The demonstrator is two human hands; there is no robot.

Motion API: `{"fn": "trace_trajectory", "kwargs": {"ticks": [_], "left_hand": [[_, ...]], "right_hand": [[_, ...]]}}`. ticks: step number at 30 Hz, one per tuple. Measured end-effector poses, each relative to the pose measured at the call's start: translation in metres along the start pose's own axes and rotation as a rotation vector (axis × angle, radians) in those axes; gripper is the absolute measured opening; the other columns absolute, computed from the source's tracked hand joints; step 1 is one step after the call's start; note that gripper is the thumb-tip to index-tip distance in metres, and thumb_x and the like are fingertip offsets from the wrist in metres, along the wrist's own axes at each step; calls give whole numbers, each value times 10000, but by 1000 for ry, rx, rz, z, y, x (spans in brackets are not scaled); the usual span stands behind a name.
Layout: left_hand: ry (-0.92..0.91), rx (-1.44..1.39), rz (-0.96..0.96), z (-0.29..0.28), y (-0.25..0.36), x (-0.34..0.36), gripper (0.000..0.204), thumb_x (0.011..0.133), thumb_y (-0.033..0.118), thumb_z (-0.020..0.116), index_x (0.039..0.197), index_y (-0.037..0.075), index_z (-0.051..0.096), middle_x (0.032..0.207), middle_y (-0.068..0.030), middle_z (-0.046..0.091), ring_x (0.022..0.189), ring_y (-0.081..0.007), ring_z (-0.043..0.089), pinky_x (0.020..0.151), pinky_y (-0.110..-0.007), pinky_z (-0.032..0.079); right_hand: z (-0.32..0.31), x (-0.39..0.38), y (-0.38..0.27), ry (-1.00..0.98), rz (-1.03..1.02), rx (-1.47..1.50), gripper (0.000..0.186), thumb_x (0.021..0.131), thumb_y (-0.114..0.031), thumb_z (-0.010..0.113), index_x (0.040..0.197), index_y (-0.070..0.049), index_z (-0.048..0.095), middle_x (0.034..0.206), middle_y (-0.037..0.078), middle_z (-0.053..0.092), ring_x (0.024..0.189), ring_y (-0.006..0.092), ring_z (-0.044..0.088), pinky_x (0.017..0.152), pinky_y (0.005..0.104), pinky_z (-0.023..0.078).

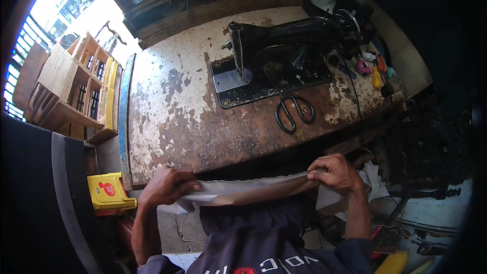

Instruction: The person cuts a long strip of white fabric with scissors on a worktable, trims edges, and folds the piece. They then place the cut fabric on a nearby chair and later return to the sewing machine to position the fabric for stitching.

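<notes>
A strip of light grey fabric (253, 186) with a stitched upper edge stretches between my two hands below the worktable's front edge. My left hand (172, 185) grips one end, fingers curled round it. My right hand (335, 172) pinches the other end between thumb and fingers. Beyond them, a black sewing machine (284, 40) stands on the worn, stained tabletop (172, 111), with large black-handled scissors (286, 116) lying in front of it.
Small tools, including a yellow-handled screwdriver (376, 77) and a pink tape measure (363, 68), lie right of the machine. Wooden crates (76, 86) and a yellow plastic stool (109, 198) are at the left. Pale cloth (375, 182) bunches beside my right hand.
</notes>
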State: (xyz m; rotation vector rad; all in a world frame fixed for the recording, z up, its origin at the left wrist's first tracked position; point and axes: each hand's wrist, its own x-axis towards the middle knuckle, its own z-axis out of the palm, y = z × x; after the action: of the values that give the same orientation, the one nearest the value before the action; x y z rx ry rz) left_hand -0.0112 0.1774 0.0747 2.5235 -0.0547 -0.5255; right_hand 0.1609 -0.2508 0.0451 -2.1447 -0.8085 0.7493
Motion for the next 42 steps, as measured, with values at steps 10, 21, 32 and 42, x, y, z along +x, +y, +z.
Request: {"fn": "trace_trajectory", "kwargs": {"ticks": [10, 21, 32, 42], "left_hand": [[-4, -99, -219, -11, -34, -29, 307, 927, 356, 765, 1022, 65, 770, 762, -162, 706, 707, -292, 727, 688, -418, 543], [246, -539, 293, 49, 86, 85, 458, 1004, 302, 690, 1377, 46, 618, 1244, -192, 694, 1156, -355, 670, 1011, -430, 524], [271, -975, 23, 63, 86, 106, 356, 1034, 342, 684, 1129, 2, 725, 881, -101, 721, 853, -108, 610, 790, -332, 509], [460, -648, 122, 59, 98, 104, 302, 998, 265, 718, 1144, 1, 710, 974, -177, 725, 898, -309, 707, 786, -399, 540]], "right_hand": [[-12, 18, -8, 266, -37, 139, 226, 848, -87, 822, 1059, -32, 764, 949, 97, 766, 879, 157, 722, 777, 317, 534], [13, 45, -68, 266, -281, 240, 305, 867, -72, 823, 1160, -32, 750, 1075, 129, 773, 1020, 228, 750, 888, 343, 564], [25, 30, -78, 457, -226, 233, 453, 824, -94, 868, 1245, -43, 711, 1080, 106, 747, 986, 204, 734, 869, 335, 566], [34, 65, -59, 388, 68, 670, 226, 1006, -206, 736, 1099, 0, 744, 797, -2, 713, 671, 57, 613, 648, 232, 499]]}}
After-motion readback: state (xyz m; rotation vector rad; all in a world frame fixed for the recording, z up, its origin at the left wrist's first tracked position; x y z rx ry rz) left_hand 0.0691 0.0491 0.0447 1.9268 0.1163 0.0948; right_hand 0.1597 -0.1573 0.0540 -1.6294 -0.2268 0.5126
